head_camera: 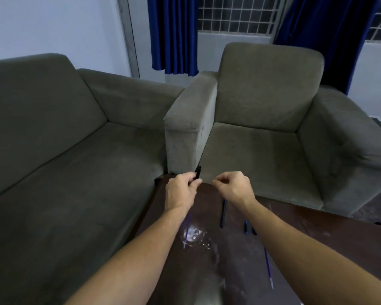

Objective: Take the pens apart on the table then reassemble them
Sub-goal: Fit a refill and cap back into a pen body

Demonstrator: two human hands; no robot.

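The person's left hand (180,191) grips a black plastic pen barrel (198,171) between thumb and curled fingers, its open end pointing up above the far edge of the dark brown wooden table (240,260). The right hand (233,188) hovers just beside it, fingertips drawn into a pinch; whether anything sits between them cannot be told. On the table lie 1 long dark pen body (223,213), 2 short dark pen pieces (246,227), a thin blue ink refill (187,227) beside the left forearm and a second blue refill (268,269) beside the right forearm.
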